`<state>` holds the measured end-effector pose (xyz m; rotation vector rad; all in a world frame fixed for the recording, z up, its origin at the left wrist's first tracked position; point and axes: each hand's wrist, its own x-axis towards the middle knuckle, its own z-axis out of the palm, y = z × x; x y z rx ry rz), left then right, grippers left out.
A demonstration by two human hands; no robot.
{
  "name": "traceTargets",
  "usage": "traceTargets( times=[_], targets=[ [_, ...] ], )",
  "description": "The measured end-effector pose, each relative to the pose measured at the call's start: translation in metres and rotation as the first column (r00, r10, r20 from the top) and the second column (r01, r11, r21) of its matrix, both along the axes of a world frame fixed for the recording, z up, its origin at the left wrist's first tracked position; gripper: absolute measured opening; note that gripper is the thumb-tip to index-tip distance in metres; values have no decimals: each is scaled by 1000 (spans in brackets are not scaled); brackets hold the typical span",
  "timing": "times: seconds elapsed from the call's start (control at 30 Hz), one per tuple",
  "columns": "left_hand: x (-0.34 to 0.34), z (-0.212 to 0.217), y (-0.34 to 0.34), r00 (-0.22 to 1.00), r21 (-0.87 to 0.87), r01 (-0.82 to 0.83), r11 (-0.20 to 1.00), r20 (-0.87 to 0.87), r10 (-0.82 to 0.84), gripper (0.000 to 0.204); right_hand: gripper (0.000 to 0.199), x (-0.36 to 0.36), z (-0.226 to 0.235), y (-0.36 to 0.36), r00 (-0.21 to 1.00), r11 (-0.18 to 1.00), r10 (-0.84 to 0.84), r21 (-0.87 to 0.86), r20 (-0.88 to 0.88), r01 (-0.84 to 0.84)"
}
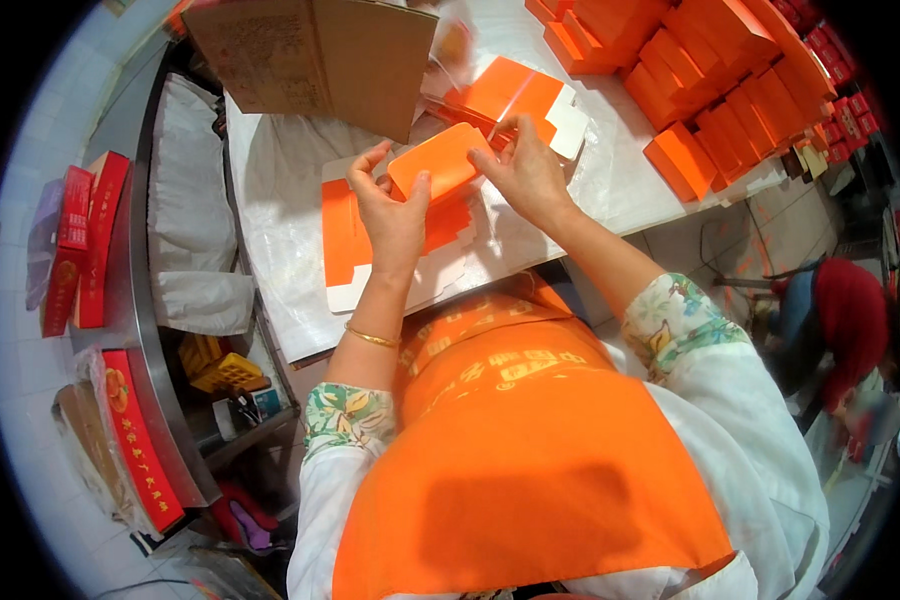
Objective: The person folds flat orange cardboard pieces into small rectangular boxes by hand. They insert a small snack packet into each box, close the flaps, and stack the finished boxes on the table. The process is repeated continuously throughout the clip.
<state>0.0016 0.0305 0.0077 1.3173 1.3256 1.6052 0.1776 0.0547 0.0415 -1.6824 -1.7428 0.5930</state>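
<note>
Above the table, both my hands hold an orange cardboard box [435,162] with rounded corners, partly folded into shape. My left hand [392,215] is closed on its left side, thumb on the near edge. At the right end, my right hand [528,172] grips it between thumb and fingers. Beneath the hands lie flat orange and white box blanks [342,240]. Just beyond the right hand is another orange and white blank [518,88].
A brown carton [370,65] stands at the back left of the white-covered table [280,210]. Stacked orange boxes [680,75] fill the back right. Red boxes [142,440] line a metal-edged counter at left. A person in red [855,320] bends at the far right.
</note>
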Motion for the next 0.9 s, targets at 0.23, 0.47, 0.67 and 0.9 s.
traceTargets(
  times=[0.23,0.47,0.67,0.9],
  targets=[
    [2,-1,0,991,-66,44,997,133,-35,40,52,-20,-24,-13,830,999,5,-27,-558,-24],
    [18,7,-22,998,-125,-31,992,44,37,24,99,-20,-38,-30,851,851,504,250,-149,-461],
    [12,5,-11,974,-212,218,953,112,-198,23,78,-32,-38,-32,923,956,241,235,-298,-174],
    [-30,-28,45,889,123,74,990,-459,-10,36,66,-12,-72,-11,829,990,117,131,-547,-53]
  ],
)
